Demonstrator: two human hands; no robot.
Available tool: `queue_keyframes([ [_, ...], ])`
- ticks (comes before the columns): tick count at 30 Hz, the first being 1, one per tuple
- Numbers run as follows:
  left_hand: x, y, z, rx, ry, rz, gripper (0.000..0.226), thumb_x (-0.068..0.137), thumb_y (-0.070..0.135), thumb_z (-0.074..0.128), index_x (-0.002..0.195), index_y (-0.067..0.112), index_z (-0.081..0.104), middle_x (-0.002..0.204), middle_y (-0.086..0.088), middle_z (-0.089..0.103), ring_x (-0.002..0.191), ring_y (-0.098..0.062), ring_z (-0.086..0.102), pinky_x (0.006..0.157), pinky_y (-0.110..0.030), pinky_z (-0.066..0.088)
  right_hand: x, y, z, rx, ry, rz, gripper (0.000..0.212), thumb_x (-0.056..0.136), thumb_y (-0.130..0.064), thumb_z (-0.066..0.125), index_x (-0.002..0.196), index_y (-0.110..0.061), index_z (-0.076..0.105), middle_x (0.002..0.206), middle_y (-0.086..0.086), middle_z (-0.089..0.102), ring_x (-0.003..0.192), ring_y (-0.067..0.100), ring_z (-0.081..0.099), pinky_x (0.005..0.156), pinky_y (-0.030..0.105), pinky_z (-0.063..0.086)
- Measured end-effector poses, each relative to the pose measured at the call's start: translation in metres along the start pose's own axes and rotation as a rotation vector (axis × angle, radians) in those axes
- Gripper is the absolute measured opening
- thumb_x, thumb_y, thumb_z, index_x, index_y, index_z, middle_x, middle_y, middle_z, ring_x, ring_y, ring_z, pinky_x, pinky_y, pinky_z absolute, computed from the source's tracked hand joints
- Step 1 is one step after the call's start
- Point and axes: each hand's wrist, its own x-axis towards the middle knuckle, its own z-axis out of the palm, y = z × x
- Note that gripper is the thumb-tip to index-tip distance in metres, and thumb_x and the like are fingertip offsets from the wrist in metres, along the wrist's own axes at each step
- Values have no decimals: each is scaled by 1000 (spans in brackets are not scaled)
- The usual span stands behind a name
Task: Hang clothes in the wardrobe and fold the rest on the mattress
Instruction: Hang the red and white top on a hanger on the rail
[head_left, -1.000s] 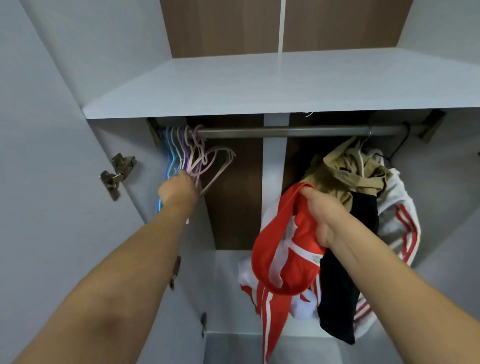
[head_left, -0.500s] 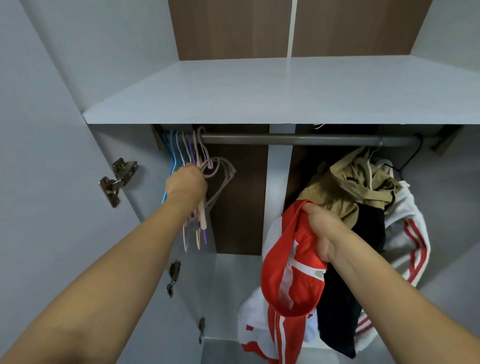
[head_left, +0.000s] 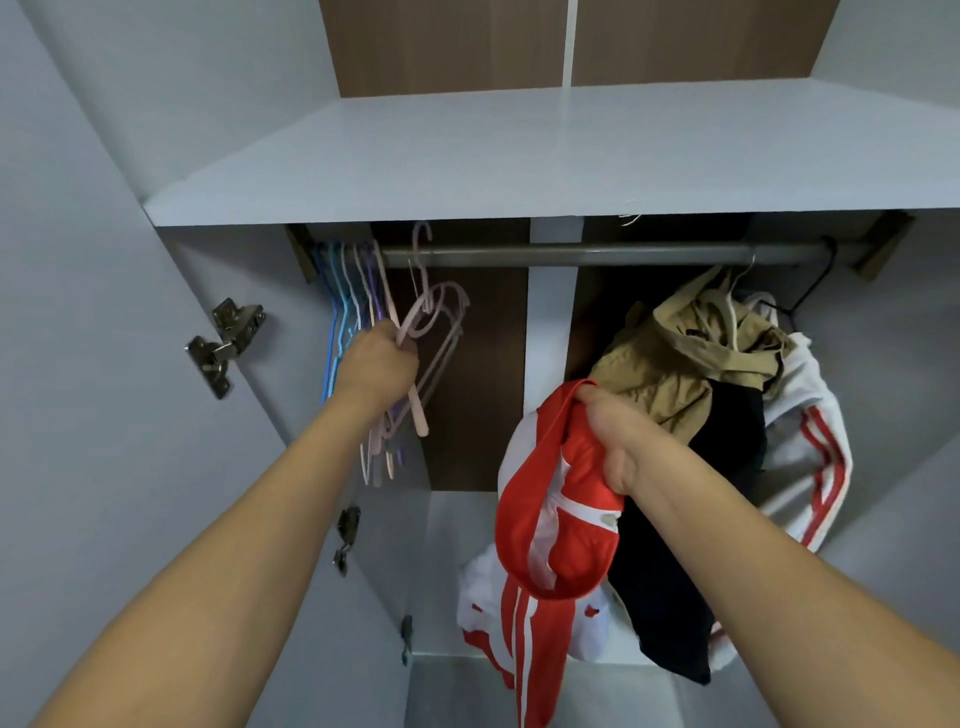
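Pink hanger (head_left: 431, 332) gripped in the left hand (head_left: 376, 364) below the rail (head_left: 597, 255).
Right hand (head_left: 618, 441) clutches a red-and-white garment (head_left: 550, 519) inside the wardrobe, before hung clothes (head_left: 691, 364).

Two hands (head_left: 376, 364), one rail (head_left: 597, 255)

Up above me a pale shelf (head_left: 519, 156) runs across, with brown back panels (head_left: 447, 47) behind it split by a thin white strip (head_left: 570, 41). On my left a metal hinge (head_left: 226, 343) sits on the pale side wall (head_left: 93, 260), with two smaller metal fittings (head_left: 347, 538) lower down and nearer me.
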Motion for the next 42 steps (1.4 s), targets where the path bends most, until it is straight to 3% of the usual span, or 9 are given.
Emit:
queue_keyframes([
  [4, -10, -24, 7, 135, -39, -27, 23, 99, 22, 51, 116, 7, 54, 116, -19, 53, 90, -31, 57, 74, -37, 46, 1, 7, 3, -28, -10, 23, 48, 97, -47, 49, 99, -5, 72, 86, 16, 75, 82, 32, 70, 68, 33, 53],
  [11, -30, -56, 29, 355, -178, -60, 36, 94, 27, 59, 123, 8, 52, 106, -14, 66, 97, -33, 66, 77, -40, 54, 3, 11, 8, -38, -16, 36, 50, 98, -49, 47, 104, -5, 71, 97, 17, 74, 91, 35, 69, 87, 42, 54],
  [15, -40, -71, 42, 226, -105, -39, 41, 96, 37, 58, 125, 11, 45, 115, -17, 62, 98, -38, 64, 74, -41, 50, 2, 14, 12, -30, -12, 40, 49, 98, -46, 49, 105, -4, 72, 99, 17, 73, 92, 35, 69, 90, 43, 54],
  [19, -43, -70, 57, 318, -73, -73, 57, 90, 51, 63, 127, 9, 48, 120, -16, 58, 107, -37, 60, 80, -43, 52, 1, 17, 14, -5, -8, 53, 49, 98, -46, 49, 105, -4, 72, 99, 18, 73, 92, 34, 69, 78, 37, 55],
  [26, -33, -70, 79, -102, 4, -190, 26, 92, 14, 65, 112, 1, 54, 105, -22, 64, 100, -41, 63, 82, -48, 52, 4, 29, 13, 86, 1, 76, 51, 98, -46, 49, 107, -1, 72, 101, 19, 73, 95, 35, 69, 83, 39, 56],
  [30, -45, -80, 87, -236, 162, -213, 29, 87, 3, 61, 113, 1, 49, 105, -22, 61, 99, -42, 60, 77, -45, 46, 5, 39, 11, 150, 13, 94, 51, 98, -47, 49, 106, -3, 71, 100, 18, 73, 93, 34, 70, 87, 40, 55],
  [34, -56, -76, 92, -150, 382, -97, 30, 77, 8, 70, 98, -1, 51, 103, -21, 51, 89, -31, 52, 70, -31, 36, 7, 47, 13, 204, 33, 104, 49, 99, -47, 49, 107, -5, 72, 101, 16, 74, 94, 34, 70, 96, 46, 53],
  [39, -60, -73, 94, -44, 293, -98, 41, 82, 20, 77, 108, 0, 51, 115, -19, 48, 95, -33, 59, 75, -41, 56, 5, 55, 20, 241, 45, 133, 49, 100, -47, 46, 113, -6, 70, 106, 15, 72, 97, 33, 68, 99, 46, 51],
  [42, -54, -75, 91, -51, 315, -113, 38, 84, 16, 74, 106, -1, 49, 115, -21, 48, 95, -36, 59, 73, -36, 49, 3, 57, 22, 246, 43, 148, 50, 100, -48, 47, 114, -5, 69, 106, 16, 72, 97, 34, 68, 99, 47, 50],
])
